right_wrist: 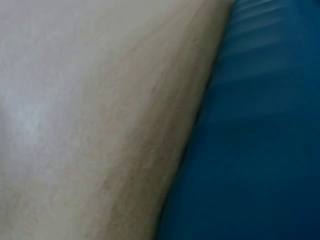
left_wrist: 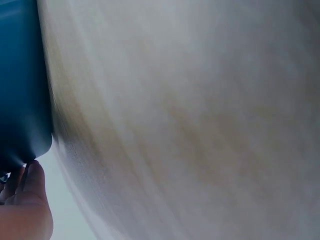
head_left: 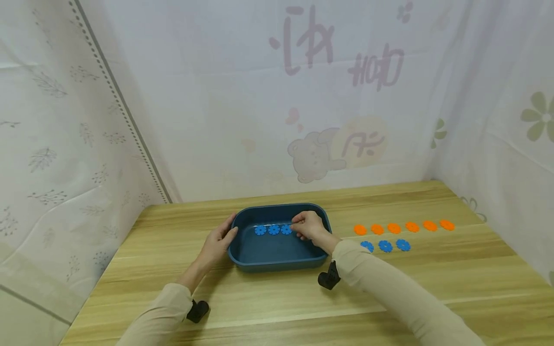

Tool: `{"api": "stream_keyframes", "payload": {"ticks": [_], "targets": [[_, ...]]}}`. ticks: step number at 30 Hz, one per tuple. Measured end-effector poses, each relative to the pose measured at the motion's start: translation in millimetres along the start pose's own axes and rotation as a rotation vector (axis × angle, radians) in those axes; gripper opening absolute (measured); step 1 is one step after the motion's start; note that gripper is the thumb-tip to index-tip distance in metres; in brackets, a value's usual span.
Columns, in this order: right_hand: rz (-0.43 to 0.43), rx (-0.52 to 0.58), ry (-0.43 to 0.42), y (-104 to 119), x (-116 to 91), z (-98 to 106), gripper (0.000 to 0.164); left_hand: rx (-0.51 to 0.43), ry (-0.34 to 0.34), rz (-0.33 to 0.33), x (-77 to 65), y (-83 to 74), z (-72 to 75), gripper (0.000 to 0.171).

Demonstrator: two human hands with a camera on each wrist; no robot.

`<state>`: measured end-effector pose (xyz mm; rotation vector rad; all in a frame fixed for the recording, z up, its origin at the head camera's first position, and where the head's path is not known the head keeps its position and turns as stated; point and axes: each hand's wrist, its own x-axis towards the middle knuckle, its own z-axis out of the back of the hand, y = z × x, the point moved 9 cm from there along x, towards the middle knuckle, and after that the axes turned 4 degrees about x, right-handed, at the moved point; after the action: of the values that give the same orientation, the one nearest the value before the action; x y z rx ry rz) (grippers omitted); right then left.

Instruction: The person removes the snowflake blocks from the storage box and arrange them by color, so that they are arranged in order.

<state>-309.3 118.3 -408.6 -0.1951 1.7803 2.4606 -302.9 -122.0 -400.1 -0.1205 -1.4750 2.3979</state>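
A dark blue plastic tub (head_left: pixel 277 265) stands on the wooden table. My left hand (head_left: pixel 220 242) grips its left end, thumb at the rim and fingers along the outer wall. In the left wrist view the left fingers (left_wrist: pixel 34 180) meet the tub's wall (left_wrist: pixel 22 90). Inside the tub, two blue notched snowflake discs (head_left: pixel 267 230) lie in a row. At the row's right end, my right hand (head_left: pixel 310 227) reaches over the tub and pinches a third blue snowflake disc (head_left: pixel 286 229) by its right edge. The right wrist view shows only tub wall (right_wrist: pixel 250 150) and table, no fingers.
Right of the tub, several orange snowflake discs (head_left: pixel 394 228) form a row on the table (head_left: pixel 259 307). Nearer than these lie three blue snowflake discs (head_left: pixel 385 246), the leftmost partly behind the right sleeve (head_left: pixel 381 274). Printed cloth curtains (head_left: pixel 225 105) hang behind the table and on both sides.
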Motion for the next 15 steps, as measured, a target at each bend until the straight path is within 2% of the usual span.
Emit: {"api": "stream_keyframes", "payload": {"ticks": [15], "targets": [[0.021, -0.171, -0.054, -2, 11, -12, 0.024, -0.003, 0.002, 0.014, 1.5, 1.2, -0.5, 0.052]]}}
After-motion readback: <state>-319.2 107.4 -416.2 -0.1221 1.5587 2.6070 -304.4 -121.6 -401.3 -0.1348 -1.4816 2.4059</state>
